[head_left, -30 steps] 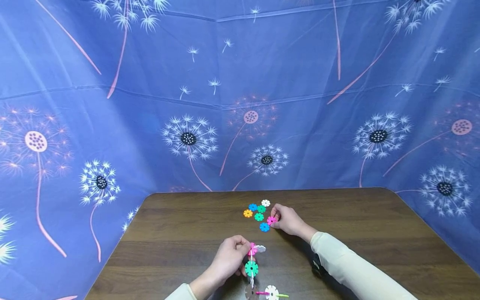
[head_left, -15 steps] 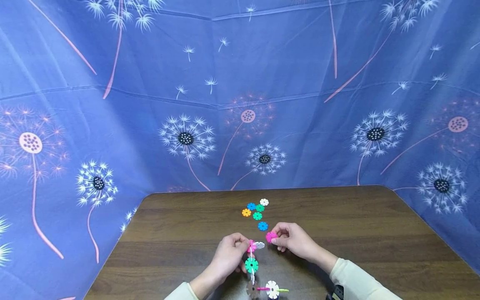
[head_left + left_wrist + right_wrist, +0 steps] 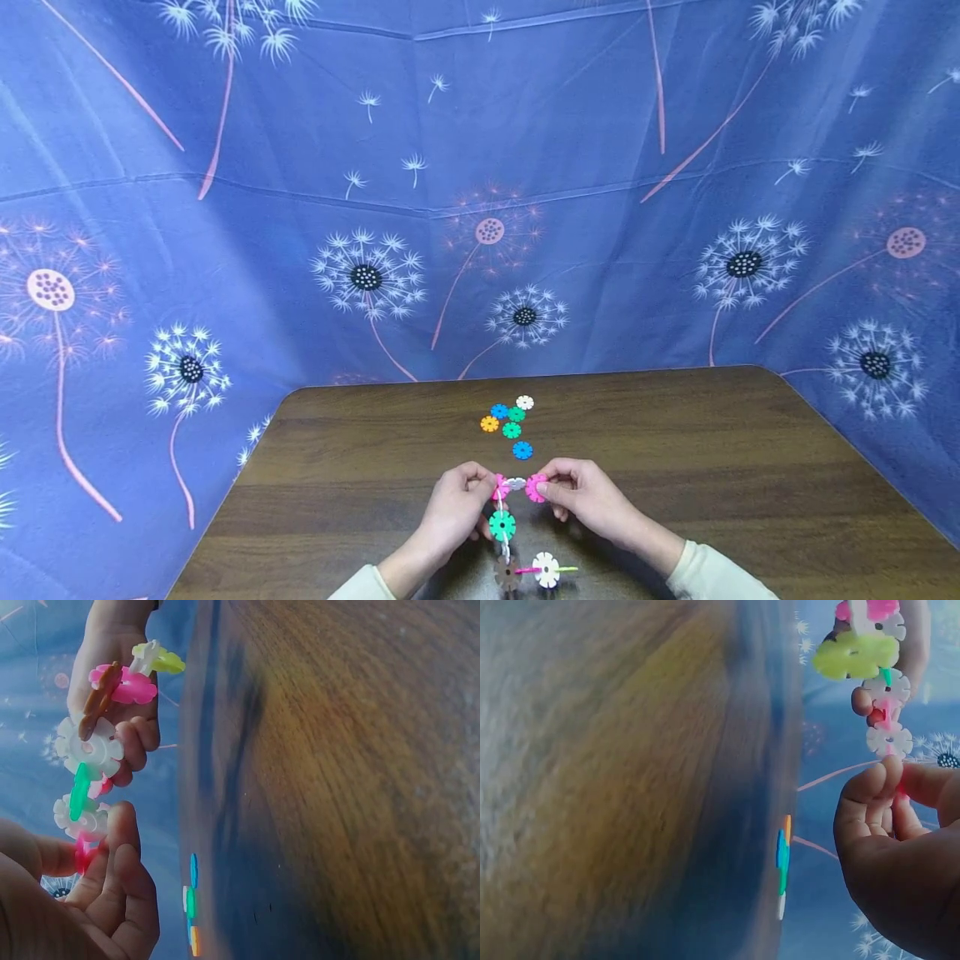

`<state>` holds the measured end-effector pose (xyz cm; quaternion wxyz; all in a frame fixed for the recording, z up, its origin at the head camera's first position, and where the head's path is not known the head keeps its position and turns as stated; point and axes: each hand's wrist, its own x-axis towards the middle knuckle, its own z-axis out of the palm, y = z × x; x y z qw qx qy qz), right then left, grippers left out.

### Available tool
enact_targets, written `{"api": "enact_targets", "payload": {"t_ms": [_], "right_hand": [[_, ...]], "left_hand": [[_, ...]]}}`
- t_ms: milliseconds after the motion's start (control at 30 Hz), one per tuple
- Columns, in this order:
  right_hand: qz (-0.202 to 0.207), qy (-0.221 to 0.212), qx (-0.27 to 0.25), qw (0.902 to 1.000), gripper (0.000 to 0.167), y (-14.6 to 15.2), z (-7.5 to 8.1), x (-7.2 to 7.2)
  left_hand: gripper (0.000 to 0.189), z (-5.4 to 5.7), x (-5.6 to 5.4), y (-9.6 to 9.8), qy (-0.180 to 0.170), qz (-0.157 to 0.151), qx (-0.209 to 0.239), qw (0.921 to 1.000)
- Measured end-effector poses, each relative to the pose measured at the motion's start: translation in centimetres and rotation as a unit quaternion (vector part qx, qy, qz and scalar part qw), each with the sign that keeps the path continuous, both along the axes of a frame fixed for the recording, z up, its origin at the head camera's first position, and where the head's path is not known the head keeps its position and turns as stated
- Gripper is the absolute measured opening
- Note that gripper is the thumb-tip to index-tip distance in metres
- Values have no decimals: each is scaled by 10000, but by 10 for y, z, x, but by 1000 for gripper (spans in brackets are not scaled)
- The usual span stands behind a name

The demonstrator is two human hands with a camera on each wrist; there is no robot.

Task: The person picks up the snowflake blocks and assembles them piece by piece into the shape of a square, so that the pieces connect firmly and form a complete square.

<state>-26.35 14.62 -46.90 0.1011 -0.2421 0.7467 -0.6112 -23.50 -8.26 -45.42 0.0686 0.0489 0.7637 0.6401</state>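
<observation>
My left hand point(image 3: 456, 507) pinches a pink notched disc point(image 3: 501, 487) at the far end of a chain of interlocking plastic discs. From it the chain comes toward me through a green disc point(image 3: 502, 526) and a brown disc point(image 3: 508, 573), then turns right to a white disc point(image 3: 547, 570) and a yellow-green one point(image 3: 567, 569). A white disc point(image 3: 515, 483) juts rightward from the pinched pink one. Between thumb and fingers my right hand point(image 3: 588, 498) holds another pink disc point(image 3: 536, 488), its edge right at that white disc. In the right wrist view, fingers partly hide this pink disc point(image 3: 900, 784).
Beyond the hands, loose discs lie flat on the brown wooden table point(image 3: 360, 467): a near blue one point(image 3: 522, 451), an orange one point(image 3: 490, 424), a white one point(image 3: 525, 402) and several others. A blue dandelion-print cloth point(image 3: 480, 167) hangs behind the table.
My right hand has taken the pink disc from the loose group and brought it toward me, up to the chain's white disc. My left hand keeps its pinch on the chain.
</observation>
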Motion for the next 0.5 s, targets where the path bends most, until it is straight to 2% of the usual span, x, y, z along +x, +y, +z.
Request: {"api": "enact_targets", "payload": {"t_ms": [200, 500], "right_hand": [[40, -607, -352, 9975, 25, 0, 2, 0], [346, -969, -618, 9928, 28, -3, 0, -1]], "left_hand": [[16, 0, 1, 1, 6, -8, -20, 10000], [14, 1, 2, 3, 77, 54, -67, 9999]]}}
